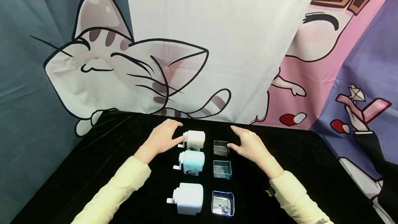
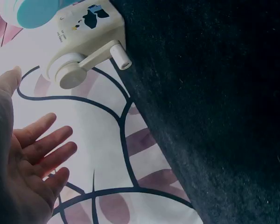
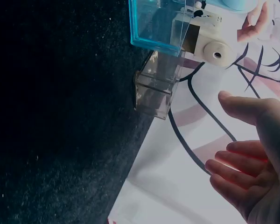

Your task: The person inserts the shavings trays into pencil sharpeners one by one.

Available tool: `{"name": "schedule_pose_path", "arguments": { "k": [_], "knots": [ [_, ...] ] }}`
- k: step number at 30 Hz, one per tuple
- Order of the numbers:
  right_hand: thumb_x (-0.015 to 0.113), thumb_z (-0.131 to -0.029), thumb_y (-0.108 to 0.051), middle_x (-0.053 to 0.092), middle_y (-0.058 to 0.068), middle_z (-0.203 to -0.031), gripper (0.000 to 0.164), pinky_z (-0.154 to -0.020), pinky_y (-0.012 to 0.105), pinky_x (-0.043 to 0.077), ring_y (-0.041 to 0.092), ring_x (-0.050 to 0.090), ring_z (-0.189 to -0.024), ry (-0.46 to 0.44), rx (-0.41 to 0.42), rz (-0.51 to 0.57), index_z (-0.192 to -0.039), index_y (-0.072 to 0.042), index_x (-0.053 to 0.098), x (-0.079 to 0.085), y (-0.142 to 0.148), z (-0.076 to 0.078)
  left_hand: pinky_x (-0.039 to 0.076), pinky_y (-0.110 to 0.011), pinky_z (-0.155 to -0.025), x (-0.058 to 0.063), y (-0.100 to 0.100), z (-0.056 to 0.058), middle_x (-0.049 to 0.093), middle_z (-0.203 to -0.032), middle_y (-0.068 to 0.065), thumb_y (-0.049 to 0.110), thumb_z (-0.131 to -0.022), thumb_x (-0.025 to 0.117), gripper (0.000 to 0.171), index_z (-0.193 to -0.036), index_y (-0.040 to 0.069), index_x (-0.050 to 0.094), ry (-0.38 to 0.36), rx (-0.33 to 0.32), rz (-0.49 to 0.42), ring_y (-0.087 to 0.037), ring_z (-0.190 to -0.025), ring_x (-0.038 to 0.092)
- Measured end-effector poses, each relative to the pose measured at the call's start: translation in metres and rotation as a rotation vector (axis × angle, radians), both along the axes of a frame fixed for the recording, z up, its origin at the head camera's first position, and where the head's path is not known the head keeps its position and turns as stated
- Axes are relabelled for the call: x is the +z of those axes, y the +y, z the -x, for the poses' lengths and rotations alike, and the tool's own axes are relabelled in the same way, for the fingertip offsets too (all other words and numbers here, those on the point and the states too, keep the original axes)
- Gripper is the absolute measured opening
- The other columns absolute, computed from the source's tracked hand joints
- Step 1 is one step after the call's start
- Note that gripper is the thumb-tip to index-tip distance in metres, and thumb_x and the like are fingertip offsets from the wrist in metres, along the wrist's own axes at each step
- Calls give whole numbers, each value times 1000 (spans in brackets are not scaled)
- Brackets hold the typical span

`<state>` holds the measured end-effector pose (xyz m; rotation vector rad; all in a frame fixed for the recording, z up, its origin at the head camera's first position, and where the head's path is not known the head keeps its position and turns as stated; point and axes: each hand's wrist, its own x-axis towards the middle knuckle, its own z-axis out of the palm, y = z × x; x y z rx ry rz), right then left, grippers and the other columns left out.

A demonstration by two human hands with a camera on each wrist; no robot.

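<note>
Three hand-crank pencil sharpeners stand in a column on the black cloth: a cream one (image 1: 196, 138) at the back, a light blue one (image 1: 194, 161) in the middle and a pale lavender one (image 1: 190, 198) in front. To the right of each lies a clear shavings drawer: smoky grey (image 1: 220, 148), blue-tinted (image 1: 222, 169) and violet-rimmed (image 1: 223, 203). My left hand (image 1: 162, 137), fingers spread, is beside the cream sharpener's crank (image 2: 102, 56), holding nothing. Thumb and fingers apart, my right hand (image 1: 249, 144) hovers just right of the grey drawer (image 3: 154, 88), also without anything in it.
Black cloth (image 1: 124, 137) covers the table. Behind its far edge hangs a backdrop (image 1: 236, 44) printed with a cartoon cat and figures. Pale yellow sleeves (image 1: 124, 179) cover both forearms, and a small dark device (image 1: 269, 192) sits at the right cuff.
</note>
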<state>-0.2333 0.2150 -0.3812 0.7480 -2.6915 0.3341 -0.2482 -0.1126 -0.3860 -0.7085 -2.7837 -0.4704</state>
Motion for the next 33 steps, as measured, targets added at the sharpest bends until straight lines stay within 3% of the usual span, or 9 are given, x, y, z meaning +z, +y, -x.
{"name": "schedule_pose_path", "arguments": {
  "k": [10, 33],
  "knots": [
    [74, -72, -38, 60, 12, -119, 64, -88, 43, 45, 25, 54, -107, -87, 26, 40, -122, -2, 55, -9, -8, 2, 43, -43, -91, -13, 4, 9, 51, -125, -6, 62, -81, 52, 64, -123, 14, 51, -42, -43, -40, -19, -115, 43],
    [76, -68, -41, 63, 13, -113, 63, -87, 43, 46, 25, 56, -104, -133, 25, 30, -116, -3, 59, -18, -8, 8, 45, -41, -87, -21, 17, 18, 51, -124, -4, 67, -77, 53, 68, -123, 17, 52, -52, -56, -38, -16, -110, 45]
  ]
}}
